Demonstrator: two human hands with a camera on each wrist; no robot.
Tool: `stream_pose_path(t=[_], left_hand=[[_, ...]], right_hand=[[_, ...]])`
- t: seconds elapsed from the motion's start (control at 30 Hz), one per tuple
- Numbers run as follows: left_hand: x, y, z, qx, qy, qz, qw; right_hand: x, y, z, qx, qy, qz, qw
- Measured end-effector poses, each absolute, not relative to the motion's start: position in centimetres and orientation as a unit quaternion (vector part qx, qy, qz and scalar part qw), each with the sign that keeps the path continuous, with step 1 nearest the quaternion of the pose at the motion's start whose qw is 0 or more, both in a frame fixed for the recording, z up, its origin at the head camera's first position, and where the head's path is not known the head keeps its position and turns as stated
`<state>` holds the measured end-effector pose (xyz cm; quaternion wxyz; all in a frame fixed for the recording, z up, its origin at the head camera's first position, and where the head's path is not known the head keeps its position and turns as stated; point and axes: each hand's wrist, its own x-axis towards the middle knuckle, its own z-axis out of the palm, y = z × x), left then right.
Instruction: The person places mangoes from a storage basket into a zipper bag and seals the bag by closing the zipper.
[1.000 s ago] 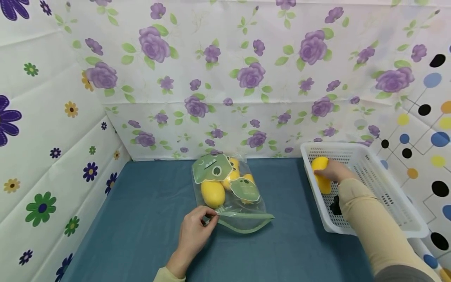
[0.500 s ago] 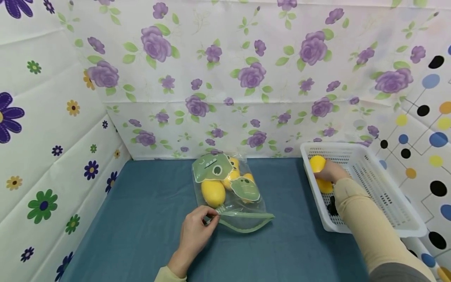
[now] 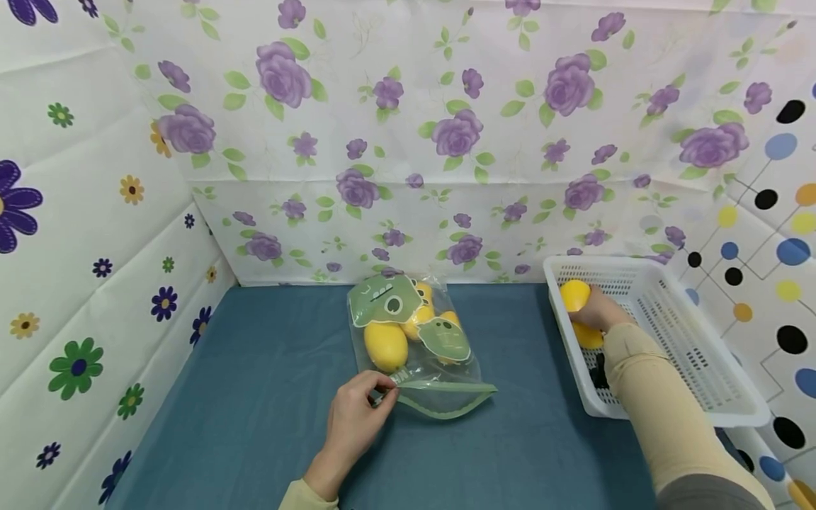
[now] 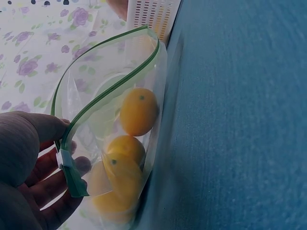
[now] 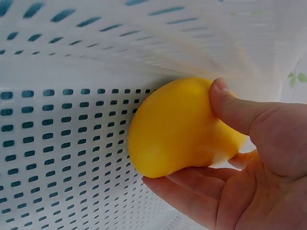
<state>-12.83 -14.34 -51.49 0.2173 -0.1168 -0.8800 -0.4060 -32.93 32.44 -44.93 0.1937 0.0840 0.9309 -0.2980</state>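
Observation:
A clear zip bag (image 3: 446, 387) with green dinosaur prints and a green zip edge lies mid-table, its mouth towards me. Several yellow lemons (image 3: 385, 347) show through the plastic. My left hand (image 3: 358, 418) pinches the bag's left corner beside the white slider (image 4: 63, 158). In the left wrist view the mouth gapes open. At the right, my right hand (image 3: 601, 309) is inside the white basket (image 3: 570, 354). Its thumb and fingers grip a smooth yellow mango (image 5: 180, 129), which lies against the basket's perforated wall; the hand covers part of it.
A small black object (image 3: 598, 372) sits beside the right wrist in the basket. Blue cloth (image 3: 274, 382) covers the table. A flowered sheet (image 3: 408, 142) hangs behind, with patterned sheets on the left and right sides.
My right hand has reached slightly further left round the mango, covering more of its middle. The left hand keeps its pinch on the bag, which stays in place.

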Motion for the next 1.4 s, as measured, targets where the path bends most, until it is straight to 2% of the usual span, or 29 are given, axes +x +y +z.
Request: stream_pose_path(t=[0.23, 0.5, 0.73, 1.2, 1.4], left_hand=[[-12.8, -14.1, -51.5, -0.112, -0.882, -0.404, 0.216], [-12.6, -14.0, -51.6, -0.113, -0.883, -0.403, 0.215], [-12.6, -14.2, -51.6, -0.113, -0.885, -0.399, 0.212], [-12.7, -14.3, -51.1, -0.117, -0.885, -0.395, 0.217], [-12.7, -14.0, -51.0, -0.115, -0.885, -0.396, 0.216]], right_hand=[[-33.2, 32.7, -45.5, 0.095, 0.927, -0.312, 0.183], [-33.1, 33.7, -45.8, 0.120, 0.900, -0.360, 0.213], [-32.6, 33.5, -45.0, 0.136, 0.884, -0.392, 0.216], [-33.1, 34.4, -44.6, 0.128, 0.883, -0.360, 0.272], [-32.6, 34.9, -44.3, 0.112, 0.903, -0.325, 0.259]])
